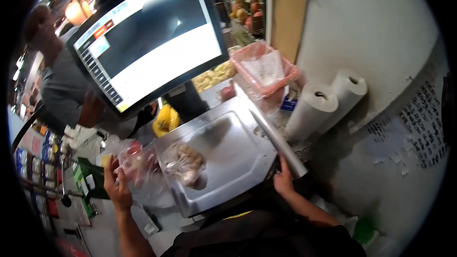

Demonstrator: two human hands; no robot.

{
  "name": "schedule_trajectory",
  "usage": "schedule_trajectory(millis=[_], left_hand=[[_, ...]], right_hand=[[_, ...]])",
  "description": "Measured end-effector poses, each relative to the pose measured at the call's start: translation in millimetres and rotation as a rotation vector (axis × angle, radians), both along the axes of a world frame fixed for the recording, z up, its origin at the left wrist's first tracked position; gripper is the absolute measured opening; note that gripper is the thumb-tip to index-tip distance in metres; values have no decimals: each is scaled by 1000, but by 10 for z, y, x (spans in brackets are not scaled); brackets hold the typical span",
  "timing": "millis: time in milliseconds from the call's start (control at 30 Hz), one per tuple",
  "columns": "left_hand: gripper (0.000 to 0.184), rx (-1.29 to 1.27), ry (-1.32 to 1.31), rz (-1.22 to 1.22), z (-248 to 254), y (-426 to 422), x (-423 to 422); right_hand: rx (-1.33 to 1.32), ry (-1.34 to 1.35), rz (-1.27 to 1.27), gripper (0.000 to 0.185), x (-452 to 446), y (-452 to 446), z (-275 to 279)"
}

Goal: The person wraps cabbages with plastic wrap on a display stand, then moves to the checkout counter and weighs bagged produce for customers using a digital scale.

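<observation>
Dark clothing fills the foreground, forearms reaching out either side! Steel tray ahead, a clear bag near its left edge. Left hand raised beside a pinkish bag, thumb and fingers parted; right hand by the near-right corner, fingers forward, grip impossible to tell.

Shop, produce counter by the look: metal tray between left hand and right hand, monitor ahead of both, white rolls past the right, fruit rack farther ahead, packaged goods past the left.
</observation>
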State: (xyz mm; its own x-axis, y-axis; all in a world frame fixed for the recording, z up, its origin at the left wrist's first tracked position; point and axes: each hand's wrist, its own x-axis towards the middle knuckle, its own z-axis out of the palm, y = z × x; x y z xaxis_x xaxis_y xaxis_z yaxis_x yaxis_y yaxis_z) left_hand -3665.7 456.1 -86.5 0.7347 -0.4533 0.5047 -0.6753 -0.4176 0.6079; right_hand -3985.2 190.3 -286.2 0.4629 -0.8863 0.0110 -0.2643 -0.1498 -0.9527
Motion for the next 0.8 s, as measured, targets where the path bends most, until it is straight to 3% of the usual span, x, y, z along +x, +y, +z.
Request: schedule_trajectory(millis=[67,133,200,267,333,400,433,467,533,600,667,700,800], left_hand=[[37,-32,24,-41,25,33,-30],[39,-19,50,-10,26,66,-36],[40,-7,116,1,44,46,-86],[43,-51,245,-74,-101,0,-99],[48,28,334,-177,-250,-188,-202],[53,266,317,-325,-573,-427,-169],[50,335,123,-301,-885,-525,-206],[43,376,151,-233,-988,-605,-250],[24,43,199,-259,-978,-644,-356],[19,-140,76,-299,-1165,-638,-409],[16,-411,648,-290,-1079,-521,-534],[15,-551,927,-291,-998,-474,-538],[18,-602,812,-121,-921,-444,-168]], right_hand=[[25,71,-26,77,2,137,81],[27,-29,-20,77,-31,174,-179],[138,54,-109,65,-10,241,-70],[132,312,-137,37,-140,210,-152],[-104,236,-222,18,-349,60,-156],[-55,-44,-254,20,-209,-69,394],[128,-161,-136,18,-10,-56,679],[369,-270,11,19,321,101,1092],[143,-249,400,18,926,332,1312],[-28,-185,636,24,1548,420,1164],[302,-260,555,42,1991,639,1030],[153,-181,466,51,2112,690,1022],[277,-281,301,58,2482,662,1240]])
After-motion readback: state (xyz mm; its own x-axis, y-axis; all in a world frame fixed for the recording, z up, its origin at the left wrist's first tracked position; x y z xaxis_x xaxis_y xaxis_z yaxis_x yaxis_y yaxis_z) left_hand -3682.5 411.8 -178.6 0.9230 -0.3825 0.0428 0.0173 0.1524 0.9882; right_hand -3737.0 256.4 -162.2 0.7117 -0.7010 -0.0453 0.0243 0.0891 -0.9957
